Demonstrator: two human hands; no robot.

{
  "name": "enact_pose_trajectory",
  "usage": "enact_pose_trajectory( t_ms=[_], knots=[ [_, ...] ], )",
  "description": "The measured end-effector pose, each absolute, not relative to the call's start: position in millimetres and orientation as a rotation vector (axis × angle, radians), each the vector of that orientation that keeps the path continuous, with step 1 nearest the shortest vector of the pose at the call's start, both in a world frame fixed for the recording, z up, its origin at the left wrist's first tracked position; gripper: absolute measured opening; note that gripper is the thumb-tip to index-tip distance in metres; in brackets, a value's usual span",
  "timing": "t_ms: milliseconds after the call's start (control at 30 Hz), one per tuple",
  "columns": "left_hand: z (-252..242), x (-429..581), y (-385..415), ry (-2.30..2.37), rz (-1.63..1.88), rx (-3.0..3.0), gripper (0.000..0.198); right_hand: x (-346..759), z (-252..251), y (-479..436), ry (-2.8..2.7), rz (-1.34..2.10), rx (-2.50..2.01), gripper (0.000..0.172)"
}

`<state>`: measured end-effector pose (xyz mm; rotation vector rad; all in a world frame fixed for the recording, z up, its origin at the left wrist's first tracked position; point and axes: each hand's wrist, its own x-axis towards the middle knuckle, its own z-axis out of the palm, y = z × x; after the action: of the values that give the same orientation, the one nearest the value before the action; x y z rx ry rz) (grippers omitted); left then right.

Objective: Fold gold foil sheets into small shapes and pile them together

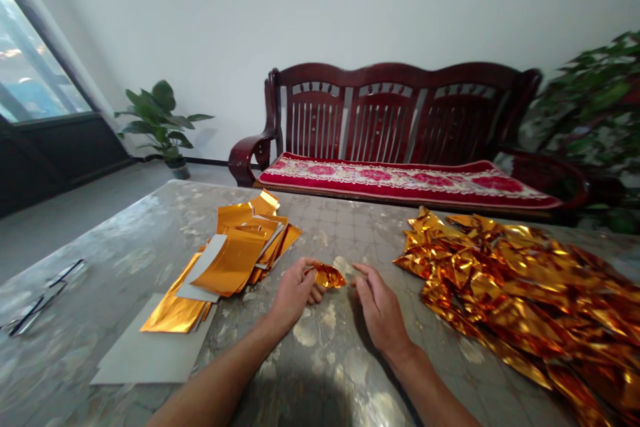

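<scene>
Two hands work over a mottled tabletop (330, 233): the left hand (294, 291) pinches a small crumpled wad of gold foil (327, 275) in its fingers, while the right hand (380, 307) hovers apart, open, just beside the wad without touching it. Shaping this wad looks like the step in hand, and the next move seems to call for the right fingers closing on it. Flat foil sheets (240, 247) and grey card (150, 353) lie left, a crumpled foil heap (490, 280) right.

Daylight from the window (35, 60) glares on gold foil (500, 280); edges bow outward.
</scene>
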<state>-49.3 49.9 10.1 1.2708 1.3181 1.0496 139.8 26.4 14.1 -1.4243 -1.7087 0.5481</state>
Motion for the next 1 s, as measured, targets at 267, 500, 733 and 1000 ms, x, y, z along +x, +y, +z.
enact_pose_trajectory(
  t_ms=[267, 500, 733, 1000],
  knots=[
    [9, -38, 38, 1.268, 1.124, 1.287, 0.038, 130, 13, 23, -1.85, 0.44, -1.312, 0.033],
    [19, -44, 41, 1.095, 1.121, 0.958, 0.041, 133, 19, 22, -1.737, 0.542, -1.11, 0.029],
    [26, -41, 31, 0.931, 1.015, 0.875, 0.036, 127, 23, 21, -1.687, 0.36, -1.001, 0.019],
    [26, -35, 29, 0.953, 0.987, 0.882, 0.032, 128, 29, 19, -1.735, 0.239, -0.958, 0.016]
  ],
)
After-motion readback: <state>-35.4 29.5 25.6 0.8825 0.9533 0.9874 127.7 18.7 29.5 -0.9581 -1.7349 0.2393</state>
